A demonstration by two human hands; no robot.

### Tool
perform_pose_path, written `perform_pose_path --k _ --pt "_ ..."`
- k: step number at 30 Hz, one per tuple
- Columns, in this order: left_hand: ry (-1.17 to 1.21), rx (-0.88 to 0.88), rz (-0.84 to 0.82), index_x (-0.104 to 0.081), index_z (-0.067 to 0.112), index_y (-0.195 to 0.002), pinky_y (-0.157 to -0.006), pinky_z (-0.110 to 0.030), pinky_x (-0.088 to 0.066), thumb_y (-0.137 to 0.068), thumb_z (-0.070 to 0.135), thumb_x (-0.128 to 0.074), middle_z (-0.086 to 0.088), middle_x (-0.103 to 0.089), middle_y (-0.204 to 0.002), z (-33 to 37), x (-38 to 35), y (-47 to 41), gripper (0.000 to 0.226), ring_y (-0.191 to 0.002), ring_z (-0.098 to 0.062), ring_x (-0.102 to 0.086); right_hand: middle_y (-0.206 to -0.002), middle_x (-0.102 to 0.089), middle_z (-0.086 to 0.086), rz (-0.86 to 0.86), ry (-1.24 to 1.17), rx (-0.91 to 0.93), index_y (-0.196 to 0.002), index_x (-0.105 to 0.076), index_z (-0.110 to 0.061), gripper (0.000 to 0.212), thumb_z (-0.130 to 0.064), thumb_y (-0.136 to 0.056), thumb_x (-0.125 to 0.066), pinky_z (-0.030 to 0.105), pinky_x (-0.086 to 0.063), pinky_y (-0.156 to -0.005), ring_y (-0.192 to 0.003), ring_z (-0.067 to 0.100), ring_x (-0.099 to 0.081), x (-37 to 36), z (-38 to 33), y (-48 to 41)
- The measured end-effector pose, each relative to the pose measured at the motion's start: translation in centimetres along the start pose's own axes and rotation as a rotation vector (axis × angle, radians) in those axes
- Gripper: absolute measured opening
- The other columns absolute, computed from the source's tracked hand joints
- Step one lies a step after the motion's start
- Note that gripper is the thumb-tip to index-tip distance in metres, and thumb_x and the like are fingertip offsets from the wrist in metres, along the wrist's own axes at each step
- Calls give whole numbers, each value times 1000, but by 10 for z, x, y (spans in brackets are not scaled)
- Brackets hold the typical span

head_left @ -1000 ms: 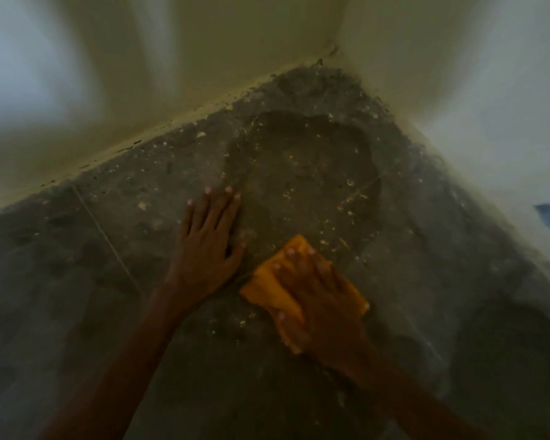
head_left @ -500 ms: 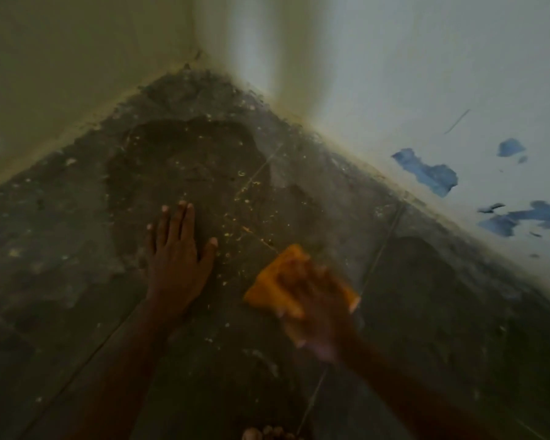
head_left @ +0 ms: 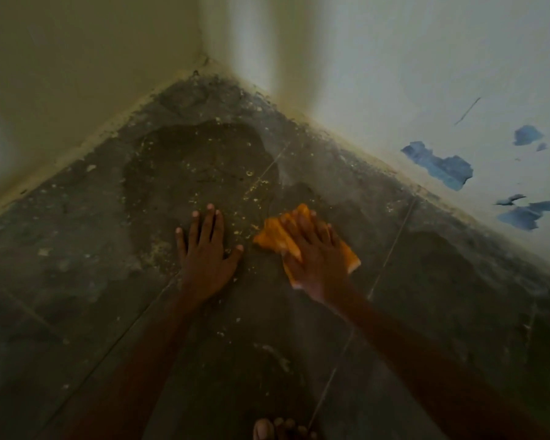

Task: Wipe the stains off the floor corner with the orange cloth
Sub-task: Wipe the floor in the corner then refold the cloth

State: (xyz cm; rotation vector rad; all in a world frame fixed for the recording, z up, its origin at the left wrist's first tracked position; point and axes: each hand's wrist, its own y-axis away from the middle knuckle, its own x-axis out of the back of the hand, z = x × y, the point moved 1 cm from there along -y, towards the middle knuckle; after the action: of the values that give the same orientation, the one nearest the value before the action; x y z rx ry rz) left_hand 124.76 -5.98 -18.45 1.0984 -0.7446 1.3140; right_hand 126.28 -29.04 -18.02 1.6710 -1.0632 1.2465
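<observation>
The orange cloth point(head_left: 272, 238) lies folded on the dark tiled floor, and my right hand point(head_left: 315, 252) presses flat on top of it, covering most of it. My left hand point(head_left: 205, 249) rests flat on the floor just to the left, fingers spread, holding nothing. Ahead of both hands is a darker damp-looking patch point(head_left: 200, 163) strewn with pale yellowish crumbs, reaching toward the floor corner point(head_left: 204, 77), where grey grime lines both walls.
Two pale walls meet at the corner; the right wall point(head_left: 426, 74) has chipped spots showing blue paint point(head_left: 442, 166). Tile joints run diagonally across the floor. Toes of a bare foot point(head_left: 280, 430) show at the bottom edge.
The view swung right and then back, bringing the right wall's blue chips into sight. My right hand has slid the cloth to the right, away from my left hand, which stays planted.
</observation>
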Motion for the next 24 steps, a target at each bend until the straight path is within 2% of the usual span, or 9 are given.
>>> perform_pose_path --k 2,4,6,7,10,13,18,21,24 --pt "156 65 -45 -11 19 -155 -120 -44 6 -100 44 -35 1 -2 -164 2 12 -7 65 -151 -19 4 -169 -11 -2 25 -27 -117 -158 -14 -35 63 -59 -101 -22 57 -15 -123 -156 29 -3 2 -18 -41" --pt "418 145 -57 -25 17 -152 -121 -39 -4 -102 33 -37 -2 -16 -163 3 25 -9 54 -151 -19 -9 -169 -8 -3 20 -55 -122 -159 -12 -34 63 -56 -102 -29 56 -10 -124 -156 30 0 0 -37 -59" --pt "602 200 -5 -36 16 -148 -121 -39 -17 -101 26 -45 -6 -30 -158 -7 31 -3 49 -146 -22 -25 -169 -3 -3 -15 -35 -2 -159 -7 -35 65 -53 -102 -33 58 -11 -123 -155 31 5 -9 -52 -39" --pt "620 220 30 -40 16 -146 -119 -41 -23 -99 24 -49 -7 -35 -155 -17 35 6 49 -143 -24 -31 -169 -2 -3 -28 3 99 -159 -5 -36 66 -53 -102 -33 58 -13 -123 -155 31 6 -17 -64 -17" --pt "443 201 141 -44 19 -143 -117 -45 -27 -94 26 -56 -7 -38 -153 -58 38 43 51 -141 -26 -35 -168 -10 -5 -43 41 318 -159 -11 -37 67 -53 -99 -36 52 -13 -122 -156 28 0 -38 -98 60" --pt "203 226 222 -39 23 -145 -118 -48 -20 -93 36 -56 -3 -32 -156 -109 40 93 57 -145 -25 -26 -168 -14 -7 -37 38 364 -158 -16 -38 67 -53 -97 -39 52 -15 -122 -156 26 -6 -44 -105 71" --pt "125 406 279 -28 21 -150 -121 -47 -9 -89 56 -42 -1 -21 -160 -166 45 155 72 -150 -23 -11 -167 -20 -1 -58 25 285 -157 -21 -36 67 -52 -92 -31 61 -19 -120 -154 33 -14 -42 -153 -27" --pt "124 467 309 -26 21 -151 -122 -46 0 -93 52 -48 0 -14 -163 -181 47 170 70 -151 -18 0 -168 -14 2 -63 -6 235 -158 -19 -34 65 -53 -97 -32 60 -9 -122 -155 35 -6 -40 -212 -107" --pt "135 497 327 -25 23 -152 -122 -47 2 -91 59 -40 1 -11 -163 -199 48 182 72 -151 -17 4 -170 -3 0 -101 -11 220 -159 -9 -34 66 -49 -102 -39 58 -4 -123 -155 34 3 -43 -244 -116"
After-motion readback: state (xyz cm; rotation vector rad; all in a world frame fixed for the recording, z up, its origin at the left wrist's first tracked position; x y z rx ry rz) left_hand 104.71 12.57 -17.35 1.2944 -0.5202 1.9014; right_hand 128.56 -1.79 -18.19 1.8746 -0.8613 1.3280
